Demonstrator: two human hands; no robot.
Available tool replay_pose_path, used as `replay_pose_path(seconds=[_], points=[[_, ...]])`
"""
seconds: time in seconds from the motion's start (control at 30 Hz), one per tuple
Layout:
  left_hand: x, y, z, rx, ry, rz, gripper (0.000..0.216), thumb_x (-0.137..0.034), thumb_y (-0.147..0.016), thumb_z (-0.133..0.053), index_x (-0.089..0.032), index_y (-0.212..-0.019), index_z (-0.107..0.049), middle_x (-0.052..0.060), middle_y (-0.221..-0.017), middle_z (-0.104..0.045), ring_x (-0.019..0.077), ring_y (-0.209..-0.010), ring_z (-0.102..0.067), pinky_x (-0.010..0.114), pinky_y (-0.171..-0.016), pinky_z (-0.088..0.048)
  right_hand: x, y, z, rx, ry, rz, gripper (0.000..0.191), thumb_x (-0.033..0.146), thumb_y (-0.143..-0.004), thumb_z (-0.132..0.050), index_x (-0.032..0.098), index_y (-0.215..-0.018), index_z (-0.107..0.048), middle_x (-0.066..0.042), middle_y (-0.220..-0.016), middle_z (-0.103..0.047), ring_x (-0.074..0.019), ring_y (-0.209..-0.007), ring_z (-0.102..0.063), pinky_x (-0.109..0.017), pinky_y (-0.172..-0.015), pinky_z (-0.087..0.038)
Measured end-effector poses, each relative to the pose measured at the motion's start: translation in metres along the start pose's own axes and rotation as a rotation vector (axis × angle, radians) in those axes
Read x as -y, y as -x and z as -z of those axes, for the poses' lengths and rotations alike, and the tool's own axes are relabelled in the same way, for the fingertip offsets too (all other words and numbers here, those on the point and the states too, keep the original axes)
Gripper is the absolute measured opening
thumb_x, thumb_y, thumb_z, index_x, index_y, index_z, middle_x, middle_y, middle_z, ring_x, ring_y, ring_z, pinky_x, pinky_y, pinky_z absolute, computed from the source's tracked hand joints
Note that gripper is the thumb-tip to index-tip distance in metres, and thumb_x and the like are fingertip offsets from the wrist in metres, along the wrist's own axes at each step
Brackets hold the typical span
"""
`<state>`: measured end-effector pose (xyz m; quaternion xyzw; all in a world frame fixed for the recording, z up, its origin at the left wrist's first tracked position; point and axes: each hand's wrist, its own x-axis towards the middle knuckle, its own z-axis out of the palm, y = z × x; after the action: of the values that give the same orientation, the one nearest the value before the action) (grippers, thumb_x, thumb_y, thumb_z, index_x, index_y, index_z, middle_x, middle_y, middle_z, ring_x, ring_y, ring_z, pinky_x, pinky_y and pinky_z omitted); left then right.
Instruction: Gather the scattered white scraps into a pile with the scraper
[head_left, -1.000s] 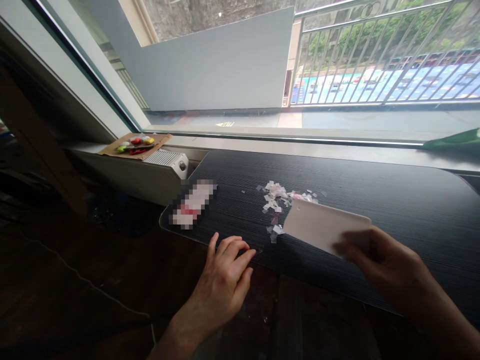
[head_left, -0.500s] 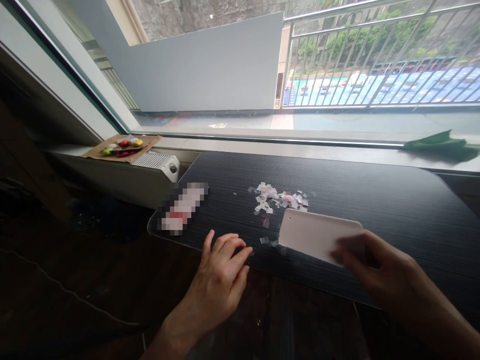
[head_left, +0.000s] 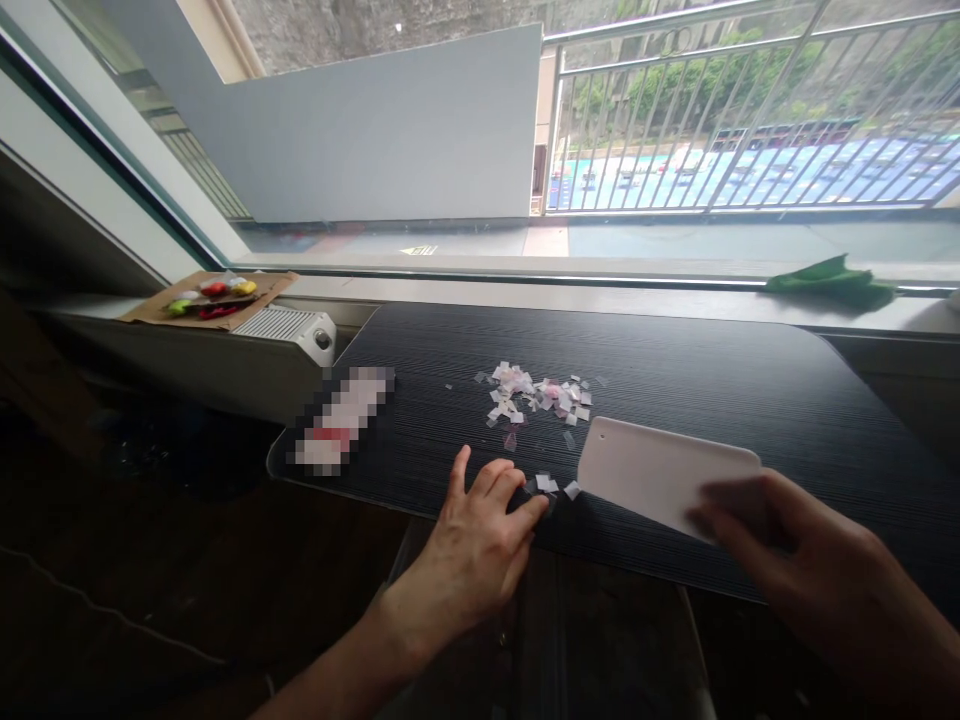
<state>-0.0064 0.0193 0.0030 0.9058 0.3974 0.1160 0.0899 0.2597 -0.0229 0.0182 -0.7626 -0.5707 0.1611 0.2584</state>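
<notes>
My right hand (head_left: 780, 530) grips the right end of a pale, flat plastic scraper (head_left: 664, 475) with rounded corners and a small hole near one corner. The scraper is tilted over the dark table (head_left: 712, 370). At the table's near edge, my left hand (head_left: 484, 530) is open, fingers bent and spread, palm down. Its fingertips are beside a few loose paper and clear film bits (head_left: 546, 484); whether they touch is unclear. Another white bit (head_left: 572, 490) lies by the scraper's left corner. Farther back is a scattered pile of small white and pinkish scraps (head_left: 517, 385).
A blurred-out pale and red item (head_left: 341, 420) lies at the table's left end. On the sill are a cardboard sheet (head_left: 142, 310) with colourful small objects and a green leaf-like piece (head_left: 832, 285). A white radiator (head_left: 289, 335) stands left of the table, below the window.
My left hand has moved right, to the loose bits near the edge. The scraper has shifted right, uncovering white bits near its left corner. The whole view has turned slightly right.
</notes>
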Motion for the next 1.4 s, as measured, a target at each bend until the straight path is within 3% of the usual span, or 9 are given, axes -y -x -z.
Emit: replay_pose_path(seconds=[0.2, 0.37, 0.63, 0.87, 1.03, 1.13, 1.23, 1.4], points=[[0.002, 0.004, -0.001, -0.04, 0.001, 0.003, 0.034, -0.012, -0.087, -0.052, -0.021, -0.118, -0.062, 0.01, -0.117, -0.059, 0.0278, -0.122, -0.05, 0.068, -0.112, -0.022, 0.007, 0.004, -0.001, -0.017, -0.061, 0.016, 0.026, 0.05, -0.079, -0.057, 0.028, -0.088, -0.066, -0.003, -0.077, -0.074, -0.0261, -0.077, -0.069, -0.032, -0.057, -0.047], [0.002, 0.003, -0.002, -0.035, 0.004, -0.001, 0.035, -0.012, -0.087, -0.052, -0.02, -0.119, -0.061, 0.01, -0.118, -0.059, 0.028, -0.122, -0.05, 0.068, -0.112, -0.022, 0.013, 0.002, -0.006, 0.074, -0.065, 0.068, 0.021, 0.047, -0.08, -0.056, 0.027, -0.083, -0.063, -0.001, -0.066, -0.07, -0.0219, -0.061, -0.064, -0.03, -0.053, -0.045], [0.002, 0.004, -0.001, -0.045, -0.003, -0.006, 0.032, -0.013, -0.088, -0.048, -0.021, -0.116, -0.062, 0.01, -0.118, -0.06, 0.0278, -0.121, -0.05, 0.067, -0.111, -0.024, 0.002, 0.008, 0.007, -0.06, -0.031, -0.019, 0.028, 0.053, -0.077, -0.057, 0.029, -0.087, -0.066, -0.003, -0.077, -0.073, -0.0268, -0.076, -0.068, -0.034, -0.06, -0.047], [0.003, 0.006, 0.0, -0.086, -0.013, -0.019, 0.033, -0.014, -0.088, -0.05, -0.021, -0.118, -0.063, 0.01, -0.116, -0.06, 0.0267, -0.118, -0.051, 0.064, -0.112, -0.025, -0.017, 0.002, 0.027, 0.1, -0.021, -0.049, 0.03, 0.056, -0.075, -0.058, 0.028, -0.081, -0.066, -0.001, -0.069, -0.071, -0.0231, -0.062, -0.065, -0.032, -0.054, -0.048], [0.003, 0.007, 0.003, -0.106, -0.001, -0.022, 0.034, -0.015, -0.089, -0.047, -0.02, -0.118, -0.063, 0.01, -0.116, -0.061, 0.026, -0.117, -0.052, 0.063, -0.112, -0.025, -0.014, -0.004, 0.02, 0.019, -0.109, -0.026, 0.029, 0.052, -0.076, -0.059, 0.026, -0.086, -0.066, -0.002, -0.074, -0.072, -0.0236, -0.069, -0.066, -0.032, -0.059, -0.049], [0.003, 0.011, 0.007, -0.126, 0.0, -0.023, 0.034, -0.016, -0.09, -0.047, -0.021, -0.118, -0.064, 0.01, -0.116, -0.061, 0.0259, -0.117, -0.052, 0.062, -0.112, -0.025, -0.009, -0.004, 0.017, 0.092, -0.114, 0.001, 0.025, 0.048, -0.076, -0.059, 0.025, -0.083, -0.067, -0.002, -0.072, -0.072, -0.0232, -0.068, -0.065, -0.032, -0.059, -0.048], [0.005, 0.021, 0.01, -0.165, -0.004, -0.008, 0.034, -0.016, -0.091, -0.045, -0.022, -0.119, -0.063, 0.009, -0.115, -0.062, 0.0255, -0.117, -0.052, 0.061, -0.112, -0.025, -0.014, 0.001, 0.028, 0.118, -0.177, -0.073, 0.023, 0.047, -0.073, -0.061, 0.026, -0.081, -0.067, -0.001, -0.072, -0.072, -0.0222, -0.067, -0.065, -0.031, -0.061, -0.049], [0.013, 0.037, 0.012, -0.204, -0.053, -0.022, 0.037, -0.014, -0.09, -0.047, -0.022, -0.123, -0.059, 0.009, -0.117, -0.061, 0.0262, -0.118, -0.053, 0.06, -0.11, -0.026, -0.041, -0.01, 0.039, 0.032, -0.317, -0.18, 0.025, 0.044, -0.068, -0.068, 0.024, -0.083, -0.069, -0.006, -0.078, -0.074, -0.0259, -0.075, -0.067, -0.034, -0.067, -0.05]])
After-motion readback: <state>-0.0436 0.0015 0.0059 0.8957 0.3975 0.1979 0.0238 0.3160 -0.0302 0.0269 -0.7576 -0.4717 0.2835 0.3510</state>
